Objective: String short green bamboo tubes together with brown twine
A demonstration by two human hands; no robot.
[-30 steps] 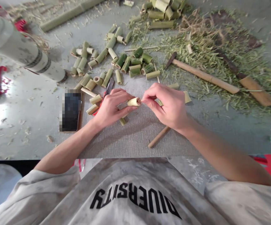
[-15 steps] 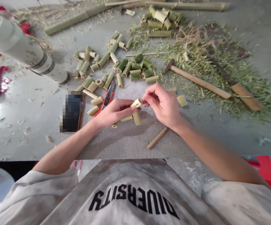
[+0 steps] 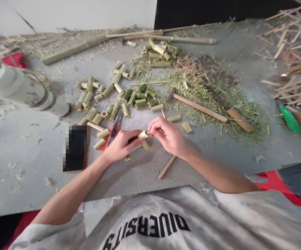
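My left hand (image 3: 123, 143) is closed around a small assembly of joined bamboo tubes, its upper piece (image 3: 143, 134) pointing toward the right and another piece (image 3: 146, 145) angled down below. My right hand (image 3: 166, 134) is pinched at the open end of the upper piece; what its fingertips hold is too small to make out. Just left of my left hand lie red-handled pliers (image 3: 112, 135) and two short bamboo tubes (image 3: 100, 143). A wooden stick (image 3: 167, 167) rests below my right hand.
A dark phone (image 3: 75, 148) and a large white bottle (image 3: 23, 88) are at the left. Behind my hands lie cut green tubes (image 3: 141, 96). A hammer (image 3: 199, 107) and a wooden-handled blade (image 3: 240, 120) rest on shavings. Thin sticks (image 3: 296, 83) are piled at the far right.
The view has tilted up and turned right, bringing the wall and the stick pile into sight. Both hands stay at the bamboo assembly, with my right fingertips still at its end.
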